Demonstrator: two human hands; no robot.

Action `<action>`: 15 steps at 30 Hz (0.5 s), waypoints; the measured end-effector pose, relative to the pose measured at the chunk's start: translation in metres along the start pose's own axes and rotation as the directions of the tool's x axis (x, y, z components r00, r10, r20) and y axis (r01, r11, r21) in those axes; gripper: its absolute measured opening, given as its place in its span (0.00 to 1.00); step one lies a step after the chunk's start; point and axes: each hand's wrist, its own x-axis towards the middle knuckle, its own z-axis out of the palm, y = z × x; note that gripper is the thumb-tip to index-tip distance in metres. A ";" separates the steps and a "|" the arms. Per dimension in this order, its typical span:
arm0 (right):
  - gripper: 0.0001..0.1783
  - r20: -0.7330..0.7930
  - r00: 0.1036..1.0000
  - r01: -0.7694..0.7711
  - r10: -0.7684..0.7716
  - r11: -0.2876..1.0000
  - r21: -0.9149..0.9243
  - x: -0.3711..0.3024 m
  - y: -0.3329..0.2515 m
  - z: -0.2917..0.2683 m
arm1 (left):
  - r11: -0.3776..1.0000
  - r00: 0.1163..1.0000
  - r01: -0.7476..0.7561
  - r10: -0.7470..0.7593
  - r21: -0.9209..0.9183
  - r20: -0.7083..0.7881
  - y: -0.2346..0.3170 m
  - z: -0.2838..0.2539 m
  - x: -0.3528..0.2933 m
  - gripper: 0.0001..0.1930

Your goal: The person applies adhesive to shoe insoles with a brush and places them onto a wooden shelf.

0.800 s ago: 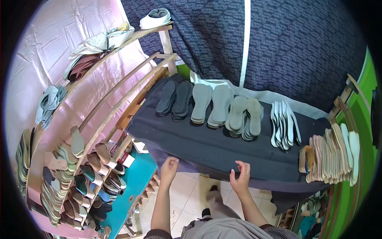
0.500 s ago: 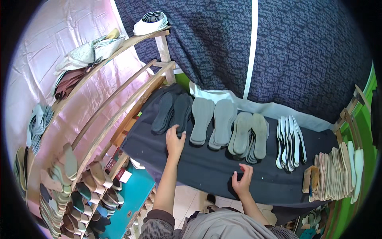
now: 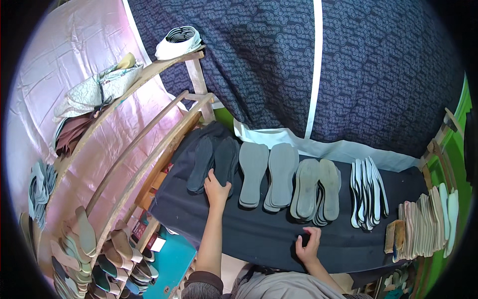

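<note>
The left hand (image 3: 217, 191) reaches over the near end of the right-hand black insole stack (image 3: 226, 158), thumb and fingers parted around its edges; whether they have closed on it I cannot tell. That spread suits lining up or taking several layers at once. The right hand (image 3: 308, 245) holds nothing, its thumb apart from its curled fingers, just short of the grey-beige insoles (image 3: 306, 187).

The left-hand black insole stack (image 3: 200, 164) lies beside its twin on the dark cloth-covered surface (image 3: 269, 231). Next come two stacks of grey insoles (image 3: 253, 172), toes away from the person, probably grouped by colour and within easy reach. Farther right, white-and-black insoles (image 3: 367, 194) stand on edge, likely to save room, and a tan insole row (image 3: 420, 224) stands packed beside a wooden block (image 3: 396, 234) that perhaps props it.

Compared with the first frame, the left hand has come from the surface's front edge to the black stack; the right hand has moved in over the surface too. The stacks keep their order, though the view has tilted.
</note>
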 end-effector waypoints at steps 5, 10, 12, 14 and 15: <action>0.18 -0.048 0.999 -0.006 0.003 0.998 -0.062 -0.003 0.001 0.000 | 0.977 0.984 0.110 -0.133 0.181 0.121 0.019 -0.022 -0.003 0.43; 0.16 -0.041 0.990 0.127 -0.137 0.976 -0.178 -0.003 -0.008 -0.001 | 0.954 0.967 0.219 -0.184 -0.205 0.177 -0.004 -0.038 -0.019 0.44; 0.16 -0.022 0.997 0.067 -0.070 0.990 -0.121 -0.005 -0.015 0.002 | 0.736 0.881 0.452 -0.279 -0.503 0.383 -0.009 -0.045 -0.035 0.41; 0.14 0.051 0.998 -0.025 0.023 0.999 0.032 -0.001 -0.038 0.007 | 0.087 0.747 0.651 -0.244 -0.754 0.618 0.002 -0.070 -0.061 0.36; 0.14 0.148 0.982 -0.143 0.119 0.976 0.167 0.000 -0.049 0.011 | -0.004 0.767 0.623 -0.192 -0.782 0.612 0.003 -0.071 -0.078 0.36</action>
